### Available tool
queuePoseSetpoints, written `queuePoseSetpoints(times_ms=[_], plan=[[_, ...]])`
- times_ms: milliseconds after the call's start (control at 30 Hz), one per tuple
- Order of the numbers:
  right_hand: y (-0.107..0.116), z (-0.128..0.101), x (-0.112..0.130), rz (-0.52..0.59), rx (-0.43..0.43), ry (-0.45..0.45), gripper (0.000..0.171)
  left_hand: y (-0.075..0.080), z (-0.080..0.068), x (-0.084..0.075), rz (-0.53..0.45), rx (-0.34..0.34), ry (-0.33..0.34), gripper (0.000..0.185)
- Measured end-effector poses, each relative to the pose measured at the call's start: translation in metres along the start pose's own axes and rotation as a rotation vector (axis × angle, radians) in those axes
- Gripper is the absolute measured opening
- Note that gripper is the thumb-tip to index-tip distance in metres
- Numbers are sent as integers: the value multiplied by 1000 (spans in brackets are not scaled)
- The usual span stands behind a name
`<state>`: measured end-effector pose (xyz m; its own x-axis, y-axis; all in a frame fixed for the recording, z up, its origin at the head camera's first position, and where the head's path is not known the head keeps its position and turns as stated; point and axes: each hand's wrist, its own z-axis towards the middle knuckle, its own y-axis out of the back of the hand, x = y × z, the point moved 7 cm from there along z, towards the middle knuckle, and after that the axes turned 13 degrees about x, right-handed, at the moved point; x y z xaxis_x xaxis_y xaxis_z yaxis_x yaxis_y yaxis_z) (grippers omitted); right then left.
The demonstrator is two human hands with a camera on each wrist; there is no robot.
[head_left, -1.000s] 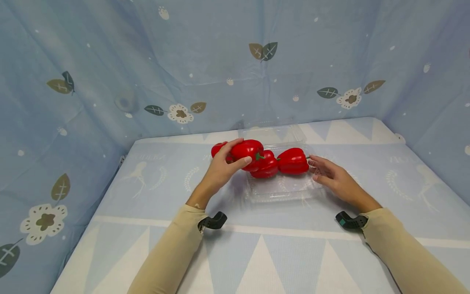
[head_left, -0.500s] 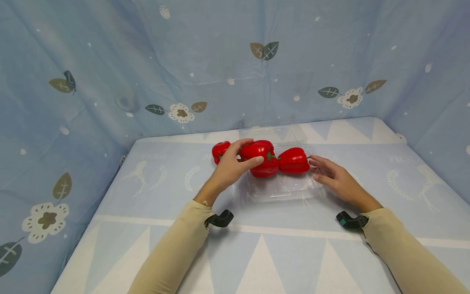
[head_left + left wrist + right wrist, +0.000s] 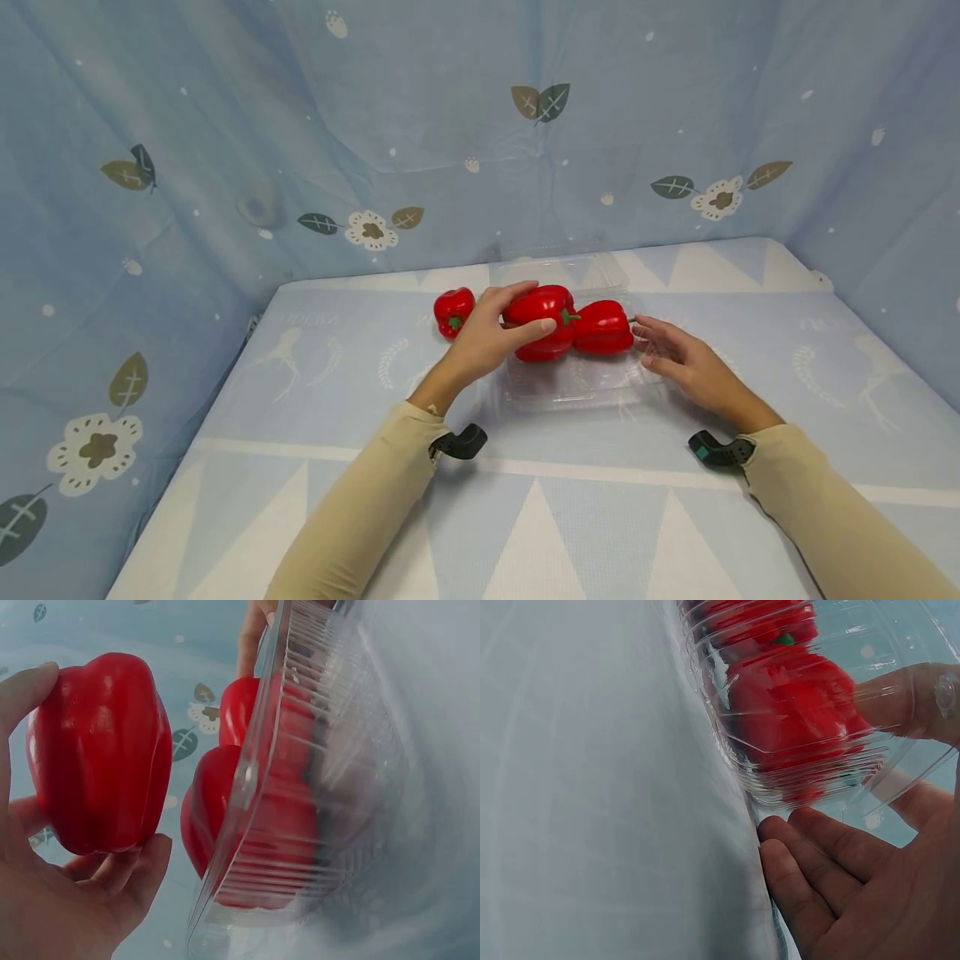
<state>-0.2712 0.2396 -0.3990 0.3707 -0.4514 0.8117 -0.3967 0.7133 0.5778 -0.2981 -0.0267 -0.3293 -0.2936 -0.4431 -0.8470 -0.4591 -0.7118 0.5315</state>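
Observation:
My left hand (image 3: pixel 487 335) grips a red bell pepper (image 3: pixel 528 308) with a green stem, thumb on its near side and fingers over the far side. The pepper is raised above the left part of a clear plastic clamshell container (image 3: pixel 577 400). Two more red peppers lie inside; the left one (image 3: pixel 259 832) is largely covered by the held one in the head view, and the right one (image 3: pixel 603 327) lies beside it. At the container's right wall, my right hand (image 3: pixel 686 362) holds on, with its thumb (image 3: pixel 892 701) seen through the plastic and its fingers outside.
Another red pepper (image 3: pixel 453 310) lies on the table left of the container. The container's lid (image 3: pixel 555 271) stands open at the back. Behind the patterned table cover (image 3: pixel 337 392) hangs a blue printed curtain (image 3: pixel 450 100).
My left hand has carried its pepper to the right, over the container, bringing the pepper left on the table into fuller view. My right hand has stayed at the container's right side.

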Motion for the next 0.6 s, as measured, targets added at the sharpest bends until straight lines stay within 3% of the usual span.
queuePoseSetpoints(times_ms=[367, 600], plan=[[0, 0, -1, 5, 4, -13, 59, -14, 10, -8, -14, 20, 1, 72], [0, 0, 1, 0, 8, -26, 60, -24, 16, -15, 53, -1, -12, 70]])
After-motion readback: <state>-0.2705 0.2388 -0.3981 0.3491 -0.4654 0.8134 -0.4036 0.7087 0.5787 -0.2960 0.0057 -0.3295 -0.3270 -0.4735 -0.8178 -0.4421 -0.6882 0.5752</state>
